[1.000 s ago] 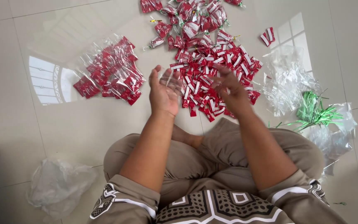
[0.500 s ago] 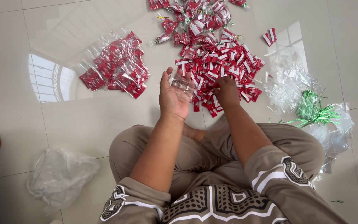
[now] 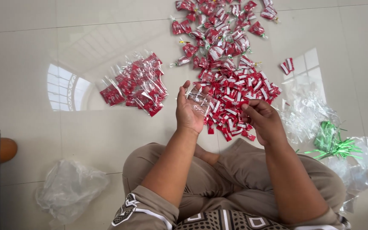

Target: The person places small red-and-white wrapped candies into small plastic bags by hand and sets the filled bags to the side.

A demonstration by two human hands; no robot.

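My left hand (image 3: 191,111) holds a clear bag (image 3: 199,101) upright at centre frame. My right hand (image 3: 264,120), just right of it, pinches a red sweet (image 3: 242,104) from the pile (image 3: 235,98) beyond

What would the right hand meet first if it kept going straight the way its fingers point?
The right hand points up-left, so probably the pile of red-and-white candies just beyond its fingertips; depth is unclear.

A glossy pale tiled floor (image 3: 30,51) carries a large loose heap of small red-and-white wrapped sweets (image 3: 231,91). Left of the heap lie clear bags of red sweets (image 3: 135,85); right, crumpled clear cellophane (image 3: 305,113) and green twist ties (image 3: 331,142).
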